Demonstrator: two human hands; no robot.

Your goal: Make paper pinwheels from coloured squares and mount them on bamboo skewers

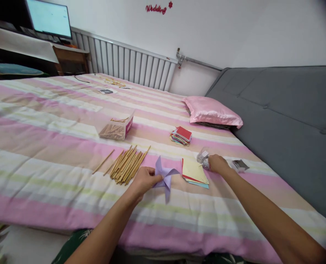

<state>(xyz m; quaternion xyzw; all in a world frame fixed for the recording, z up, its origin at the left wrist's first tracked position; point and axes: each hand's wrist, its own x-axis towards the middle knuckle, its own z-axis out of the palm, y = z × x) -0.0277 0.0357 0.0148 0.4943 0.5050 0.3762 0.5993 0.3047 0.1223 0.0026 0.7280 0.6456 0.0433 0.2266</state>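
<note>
A purple paper pinwheel (165, 175) is pinched between the thumb and fingers of my left hand (146, 180), just above the bedspread. My right hand (217, 163) reaches to a small clear plastic bag or tub (203, 157) with shiny contents. Its fingers are curled at the edge of it, and what they grip is hidden. Between my hands lies a stack of paper squares (195, 171), pale yellow on top with red and blue below. Left of my left hand is a heap of thin wooden sticks (126, 165).
Behind the sticks stands a clear plastic box (113, 131) holding more sticks. A pile of coloured cards (181, 135) lies farther back. Right of my right hand is a small clear packet (239, 165). A pink pillow (212, 111) rests near the grey headboard (284, 110).
</note>
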